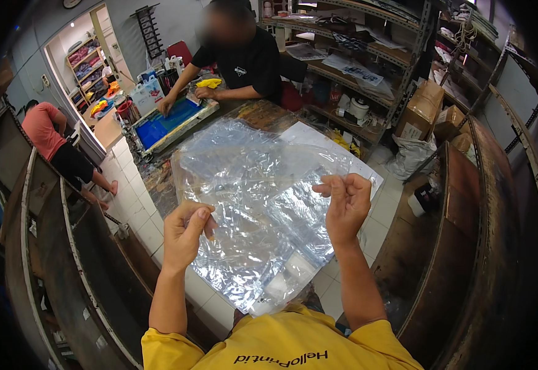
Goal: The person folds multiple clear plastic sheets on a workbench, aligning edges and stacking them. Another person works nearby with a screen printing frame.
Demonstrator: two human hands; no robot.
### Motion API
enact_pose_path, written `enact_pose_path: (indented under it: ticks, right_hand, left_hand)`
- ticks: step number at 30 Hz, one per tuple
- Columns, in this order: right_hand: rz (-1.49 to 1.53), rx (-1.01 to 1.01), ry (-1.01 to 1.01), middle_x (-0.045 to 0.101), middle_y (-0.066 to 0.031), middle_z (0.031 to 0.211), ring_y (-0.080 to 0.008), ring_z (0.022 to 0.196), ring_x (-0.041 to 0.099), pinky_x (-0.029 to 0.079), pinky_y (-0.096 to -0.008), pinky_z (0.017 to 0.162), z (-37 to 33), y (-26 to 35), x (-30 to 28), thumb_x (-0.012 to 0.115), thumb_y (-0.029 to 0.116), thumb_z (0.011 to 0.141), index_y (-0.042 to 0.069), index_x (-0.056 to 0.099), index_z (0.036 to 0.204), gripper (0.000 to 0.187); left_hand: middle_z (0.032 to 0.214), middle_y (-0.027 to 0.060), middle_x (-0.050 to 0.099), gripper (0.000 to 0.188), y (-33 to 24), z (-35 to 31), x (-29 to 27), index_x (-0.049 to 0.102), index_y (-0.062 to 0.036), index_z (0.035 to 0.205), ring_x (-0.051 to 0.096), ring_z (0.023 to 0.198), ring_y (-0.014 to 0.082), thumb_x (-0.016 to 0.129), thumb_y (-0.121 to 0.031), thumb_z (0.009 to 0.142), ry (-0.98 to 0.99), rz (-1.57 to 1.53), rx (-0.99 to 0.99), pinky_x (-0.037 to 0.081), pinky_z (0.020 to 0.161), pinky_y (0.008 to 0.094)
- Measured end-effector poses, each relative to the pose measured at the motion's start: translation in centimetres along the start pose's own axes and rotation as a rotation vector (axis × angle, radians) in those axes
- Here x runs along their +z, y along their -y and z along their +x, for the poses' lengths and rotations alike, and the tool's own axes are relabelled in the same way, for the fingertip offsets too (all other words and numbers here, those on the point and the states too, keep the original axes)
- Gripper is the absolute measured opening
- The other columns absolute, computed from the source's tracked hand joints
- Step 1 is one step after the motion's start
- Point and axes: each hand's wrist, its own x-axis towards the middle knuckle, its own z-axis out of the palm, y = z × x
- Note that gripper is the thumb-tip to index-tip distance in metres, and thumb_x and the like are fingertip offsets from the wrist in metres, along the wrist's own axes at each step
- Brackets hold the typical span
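A large see-through plastic sheet (244,203), crinkled and glossy, spreads in front of me over the table and hangs toward my body. My left hand (186,234) is closed on its left side, thumb pressed against the fingers. At the right side, my right hand (346,206) is raised with bent fingers and pinches the sheet near its edge. Through the plastic, a white sheet (363,166) shows on the table's right side. A pale rectangular patch (293,271) lies behind the lower part of the plastic; I cannot tell what it is.
Across the worn table (256,115), a co-worker in black (244,68) handles a blue printing screen (170,126). Metal shelves (368,55) and cardboard boxes (422,108) stand at the right. Dark racks (84,265) flank me. Another person (44,126) bends at the left.
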Motion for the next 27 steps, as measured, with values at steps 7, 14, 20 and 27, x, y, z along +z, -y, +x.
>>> enact_pose_path:
  ticks: [7,14,20,27]
  right_hand:
    - [-0.195,-0.385,0.036,0.065,-0.0173,0.097,-0.0266,0.086,0.068,0.053,-0.029,0.061,0.6,-0.4,-0.4,0.066,0.006,0.092,0.003,0.051,0.1,0.018]
    - [-0.4,-0.311,0.12,0.066,-0.0135,0.096,-0.0233,0.076,0.061,0.049,-0.0307,0.074,0.3,1.5,-0.9,0.066,0.01,0.093,0.002,0.059,0.091,0.01]
    - [0.226,0.262,0.48,0.069,-0.0134,0.091,-0.0236,0.086,0.067,0.049,-0.0313,0.083,0.8,2.1,-1.5,0.052,0.014,0.102,0.002,0.049,0.107,0.013]
    - [0.621,0.526,0.611,0.069,-0.0153,0.095,-0.0235,0.091,0.069,0.053,-0.0314,0.079,0.9,3.2,-0.5,0.047,0.005,0.101,0.003,0.037,0.117,0.019]
  left_hand:
    - [0.058,-0.0014,0.051,0.025,-0.9,0.8,-0.8,0.065,-0.0014,0.093,0.043,0.046,0.0054,0.057,-0.024,0.101,-0.102,0.109,-0.049,0.034,0.043,0.0214]
    - [0.062,0.0005,0.057,0.019,-2.0,1.6,-1.5,0.066,0.001,0.095,0.049,0.052,0.006,0.059,-0.016,0.099,-0.158,0.285,0.137,0.038,0.048,0.0223]
    - [0.063,0.0009,0.058,0.016,-4.2,2.8,-2.3,0.068,0.0029,0.096,0.05,0.057,0.0074,0.06,-0.011,0.097,-0.165,0.549,0.319,0.039,0.053,0.0237]
    - [0.071,0.0023,0.061,0.016,-5.9,3.0,-3.3,0.069,0.0036,0.096,0.053,0.063,0.008,0.061,-0.01,0.097,-0.115,0.44,0.327,0.041,0.058,0.0228]
